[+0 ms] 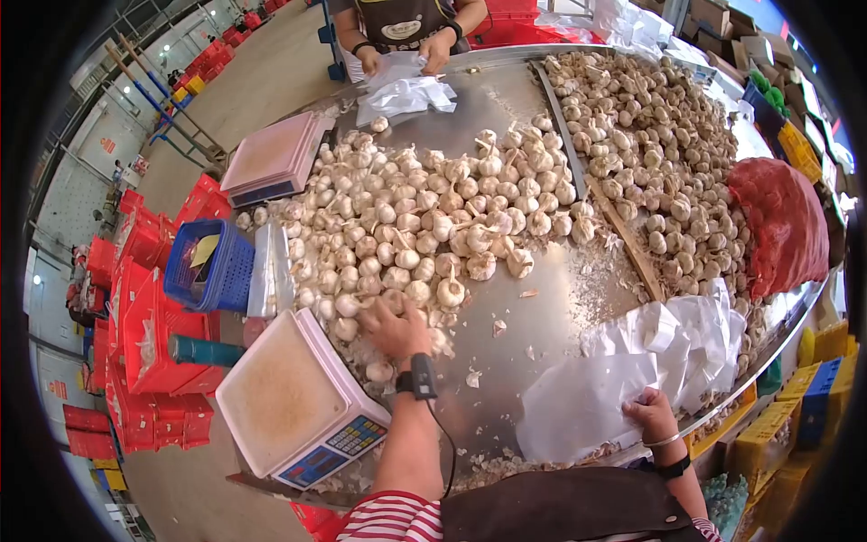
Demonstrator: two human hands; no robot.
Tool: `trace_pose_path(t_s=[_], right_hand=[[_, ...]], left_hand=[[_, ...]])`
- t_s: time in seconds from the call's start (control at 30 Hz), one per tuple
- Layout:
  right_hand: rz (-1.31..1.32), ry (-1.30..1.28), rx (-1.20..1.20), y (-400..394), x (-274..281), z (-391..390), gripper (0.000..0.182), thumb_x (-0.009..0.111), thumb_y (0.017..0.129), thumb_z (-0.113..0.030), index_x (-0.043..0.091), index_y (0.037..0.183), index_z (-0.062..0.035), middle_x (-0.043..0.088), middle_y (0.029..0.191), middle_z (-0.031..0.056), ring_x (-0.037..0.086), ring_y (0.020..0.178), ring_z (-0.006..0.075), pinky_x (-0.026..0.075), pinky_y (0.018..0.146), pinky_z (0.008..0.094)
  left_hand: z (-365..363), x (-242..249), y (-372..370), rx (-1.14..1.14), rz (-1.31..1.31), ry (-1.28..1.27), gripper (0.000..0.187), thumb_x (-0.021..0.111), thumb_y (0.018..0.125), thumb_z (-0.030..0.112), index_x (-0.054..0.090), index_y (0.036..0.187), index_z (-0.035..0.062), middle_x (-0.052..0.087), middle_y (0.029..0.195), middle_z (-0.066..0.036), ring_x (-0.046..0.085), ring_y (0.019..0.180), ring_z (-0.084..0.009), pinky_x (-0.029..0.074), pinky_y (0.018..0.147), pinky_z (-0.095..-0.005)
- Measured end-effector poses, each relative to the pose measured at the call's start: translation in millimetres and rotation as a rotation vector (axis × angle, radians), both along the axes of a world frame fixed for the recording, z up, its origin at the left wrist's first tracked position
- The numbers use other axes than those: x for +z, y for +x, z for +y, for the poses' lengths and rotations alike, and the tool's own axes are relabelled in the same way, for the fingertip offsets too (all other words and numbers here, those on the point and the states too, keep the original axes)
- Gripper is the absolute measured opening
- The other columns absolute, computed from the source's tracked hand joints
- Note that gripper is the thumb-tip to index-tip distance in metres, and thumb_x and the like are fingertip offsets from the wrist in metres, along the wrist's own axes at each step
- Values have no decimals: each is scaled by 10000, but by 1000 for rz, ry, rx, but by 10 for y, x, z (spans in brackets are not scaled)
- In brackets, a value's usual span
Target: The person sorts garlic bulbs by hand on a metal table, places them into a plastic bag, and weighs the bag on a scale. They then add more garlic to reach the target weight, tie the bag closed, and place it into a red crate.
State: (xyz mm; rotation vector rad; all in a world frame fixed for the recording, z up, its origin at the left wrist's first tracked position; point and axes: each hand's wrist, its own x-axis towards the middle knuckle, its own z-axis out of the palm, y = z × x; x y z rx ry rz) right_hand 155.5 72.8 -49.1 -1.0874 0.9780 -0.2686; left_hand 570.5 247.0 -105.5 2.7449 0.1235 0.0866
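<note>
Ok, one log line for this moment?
left hand: on garlic bulbs | right hand: gripping translucent plastic bag | near left arm: digital scale | opposite: co-worker holding crumpled bags

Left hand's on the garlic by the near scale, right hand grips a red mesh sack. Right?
Wrong item in the right hand: the head view shows it gripping a whitish plastic bag. Left hand is on the garlic by the near scale.
</note>
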Motion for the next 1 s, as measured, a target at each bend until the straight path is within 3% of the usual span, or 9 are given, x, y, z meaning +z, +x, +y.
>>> trace_pose_path(t_s=[0.27,0.47,0.53,0.67,0.73,0.8,0.87,0.97,1.0], right_hand=[[-65,23,157,905,24,74,68,696,818,-54,664,867,-17,634,740,1,558,628,77,452,590,228],[35,-201,421,1384,212,-25,141,761,747,-39,659,836,0,698,826,64,630,698,104,476,599,228],[-258,-79,323,1650,509,331,146,777,720,-19,654,799,-24,674,772,23,588,658,75,450,573,218],[-259,-382,607,1674,383,626,171,773,704,27,631,764,-48,617,717,-31,530,624,53,427,564,210],[-313,3,746,1586,500,623,207,756,704,70,590,737,-48,559,695,-69,524,632,41,454,595,193],[-204,-343,650,1446,223,363,170,761,691,-9,607,743,-57,551,654,-60,491,607,48,423,536,234],[177,-1031,460,1241,-90,-130,118,663,649,9,626,747,-45,624,647,92,588,562,186,467,529,307],[186,-1189,512,1140,343,244,160,600,637,38,635,760,-59,617,656,115,607,594,260,476,557,342],[116,-1234,475,1185,478,451,169,587,635,42,633,760,-62,605,642,106,606,602,261,474,567,342]], left_hand=[[-676,-235,-267,-397,-234,-245,643,596,874,360,389,1366,2,359,1386,-281,408,1253,-433,350,1039,-496],[-174,826,-937,-756,-115,-278,734,667,850,369,342,1391,-7,484,1300,-223,456,1226,-326,379,1011,-444],[-14,1125,-1293,-788,777,-783,688,715,832,285,383,1370,13,566,1195,-145,541,1120,-197,453,923,-368],[291,909,-1675,-604,955,-1423,633,742,809,208,436,1331,22,606,1105,-65,592,969,-128,485,831,-290],[625,963,-1669,-524,806,-1538,583,761,785,198,490,1273,29,615,1082,-19,605,933,-135,488,817,-276],[1056,1011,-1495,-813,634,-1223,614,755,768,175,472,1293,33,618,1123,-58,593,983,-135,478,844,-262],[1386,1185,-1228,-555,626,-256,558,757,744,140,522,1238,32,624,1127,-159,622,989,-219,489,858,-304],[1392,1420,-1434,-993,-175,-307,590,762,711,154,536,1246,49,600,1189,-142,584,1091,-237,471,896,-340],[1247,1556,-1549,-1039,-136,-502,533,755,717,162,567,1203,53,601,1182,-137,582,1082,-274,474,880,-366]])
